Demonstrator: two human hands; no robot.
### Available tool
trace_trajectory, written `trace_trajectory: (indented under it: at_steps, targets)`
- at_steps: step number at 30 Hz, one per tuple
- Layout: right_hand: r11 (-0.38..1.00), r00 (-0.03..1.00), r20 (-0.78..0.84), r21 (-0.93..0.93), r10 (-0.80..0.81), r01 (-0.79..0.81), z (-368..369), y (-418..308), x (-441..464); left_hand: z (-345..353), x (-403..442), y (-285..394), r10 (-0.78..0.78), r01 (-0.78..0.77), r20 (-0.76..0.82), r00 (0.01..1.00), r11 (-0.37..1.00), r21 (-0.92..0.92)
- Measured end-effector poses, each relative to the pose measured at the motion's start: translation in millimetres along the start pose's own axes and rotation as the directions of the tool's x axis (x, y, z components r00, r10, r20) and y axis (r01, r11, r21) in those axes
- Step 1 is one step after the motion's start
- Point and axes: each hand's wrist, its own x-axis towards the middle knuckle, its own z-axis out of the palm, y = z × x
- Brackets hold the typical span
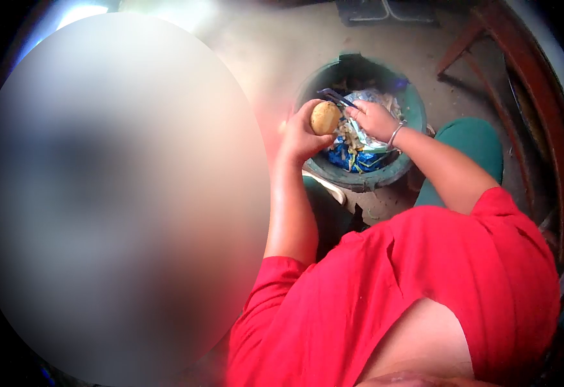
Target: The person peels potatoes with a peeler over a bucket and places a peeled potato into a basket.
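Note:
Over a round green bin [413, 106], my left hand [303, 134] holds a yellowish, rounded potato-like item [325, 119], with the fingers around its left side and the thumb below. Just to the right, my right hand [373, 120] is closed on a dark peeler-like tool [337, 97], whose end points up and left, above the item. Whether the tool touches the item cannot be told. Inside the bin, beneath both hands, lie scraps and peelings [358, 143] with white and blue plastic [354, 158].
A reddish-brown frame [513, 40] stands on the right. Dark objects [388, 13] lie on the floor at the top. My green-clothed knee [472, 145] is close to the bin's right side. A large blurred oval hides the left part of the view.

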Motion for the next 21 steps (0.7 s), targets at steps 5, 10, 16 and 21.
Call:
trace_trajectory:
  at_steps: [5, 10, 16, 21]
  targets:
    - [0.957, 0.958, -0.047, 0.05, -0.282, 0.285, -2, -23, -13, -1, 4, -15, 0.086, -0.077, -0.046, 0.995, 0.983, 0.167]
    - [0.943, 0.942, -0.035, -0.012, -0.333, 0.333, -1, -20, -10, -4, 2, -4, 0.063, -0.072, 0.041, 0.997, 0.959, 0.275]
    - [0.943, 0.943, -0.019, -0.02, -0.333, 0.332, -2, -20, -11, -4, 0, 6, 0.025, -0.035, 0.04, 0.999, 0.958, 0.284]
    - [0.951, 0.952, -0.045, 0.053, -0.303, 0.305, 1, -14, -9, -3, 1, 2, 0.029, -0.037, 0.033, 0.999, 0.963, 0.268]
